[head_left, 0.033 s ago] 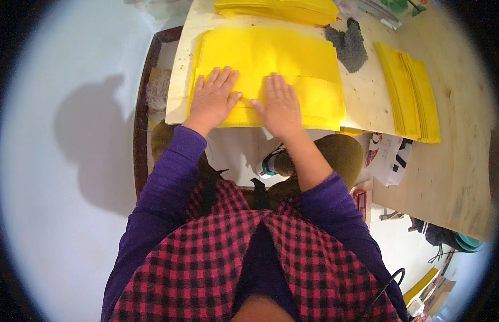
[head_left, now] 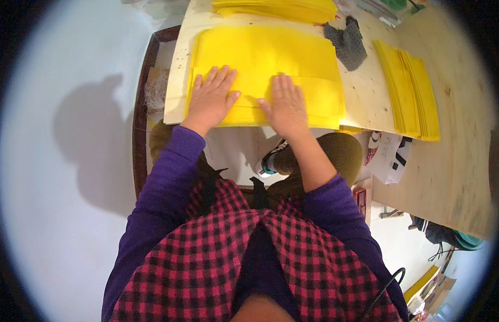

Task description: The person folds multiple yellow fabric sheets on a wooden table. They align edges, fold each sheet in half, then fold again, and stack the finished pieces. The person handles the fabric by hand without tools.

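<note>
A flat pile of yellow fabric sheets (head_left: 265,51) lies near the table's front edge. My left hand (head_left: 211,99) rests flat on the pile's left front part, fingers spread. Over the right front part, my right hand (head_left: 286,107) also lies flat, its thumb stretched toward the left hand and its fingers pointing away from me. Neither hand grips anything. Beneath the right hand's side, a fold or edge runs across the top sheet.
More yellow fabric (head_left: 276,9) lies at the far edge of the wooden table (head_left: 367,102). A grey textured cloth (head_left: 347,44) sits right of the pile. Folded yellow pieces (head_left: 408,91) reach over the table edge farther right. A white bag (head_left: 392,158) is below.
My right hand has slid slightly to the right over the yellow sheets. My left hand keeps nearly the same place.
</note>
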### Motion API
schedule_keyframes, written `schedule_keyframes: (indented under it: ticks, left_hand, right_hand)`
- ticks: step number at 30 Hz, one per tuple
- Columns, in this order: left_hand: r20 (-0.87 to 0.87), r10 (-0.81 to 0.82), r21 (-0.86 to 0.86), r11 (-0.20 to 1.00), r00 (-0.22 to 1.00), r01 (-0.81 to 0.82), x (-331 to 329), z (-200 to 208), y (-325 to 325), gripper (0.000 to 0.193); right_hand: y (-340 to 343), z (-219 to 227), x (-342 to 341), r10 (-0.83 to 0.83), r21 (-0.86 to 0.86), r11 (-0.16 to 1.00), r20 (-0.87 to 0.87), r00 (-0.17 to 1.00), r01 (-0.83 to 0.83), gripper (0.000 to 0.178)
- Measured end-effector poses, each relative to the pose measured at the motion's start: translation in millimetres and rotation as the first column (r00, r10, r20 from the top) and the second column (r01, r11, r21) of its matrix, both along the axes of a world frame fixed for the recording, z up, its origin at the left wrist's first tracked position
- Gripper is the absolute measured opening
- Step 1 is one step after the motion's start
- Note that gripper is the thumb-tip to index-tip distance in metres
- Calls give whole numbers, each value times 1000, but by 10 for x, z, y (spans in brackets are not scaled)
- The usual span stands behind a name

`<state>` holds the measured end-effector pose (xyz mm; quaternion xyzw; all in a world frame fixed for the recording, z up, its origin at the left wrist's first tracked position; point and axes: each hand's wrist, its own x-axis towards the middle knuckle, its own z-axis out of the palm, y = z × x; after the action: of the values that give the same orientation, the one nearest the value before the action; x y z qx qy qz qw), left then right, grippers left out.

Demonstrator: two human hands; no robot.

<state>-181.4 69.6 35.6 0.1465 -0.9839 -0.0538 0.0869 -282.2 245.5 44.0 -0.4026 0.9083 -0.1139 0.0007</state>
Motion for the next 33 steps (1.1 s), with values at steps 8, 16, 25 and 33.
schedule_keyframes:
  ticks: [8,16,25,33]
  left_hand:
    - [31,79,74,994,996,-81,61,47,-105,57]
    - [-91,-172,69,981,981,179,-206,130,617,57]
    - [3,24,41,999,1000,-24,42,-10,64,56]
    - [-236,207,70,978,950,-196,528,131,-193,52]
  right_hand:
    - [732,-46,-379,-260,71,962,-71,963,265,75]
    - [719,-102,-388,-258,68,962,-107,960,266,77]
    - [748,-190,-425,-240,26,969,-144,960,246,76]
    - [862,135,-171,-95,-316,945,-35,995,79,50]
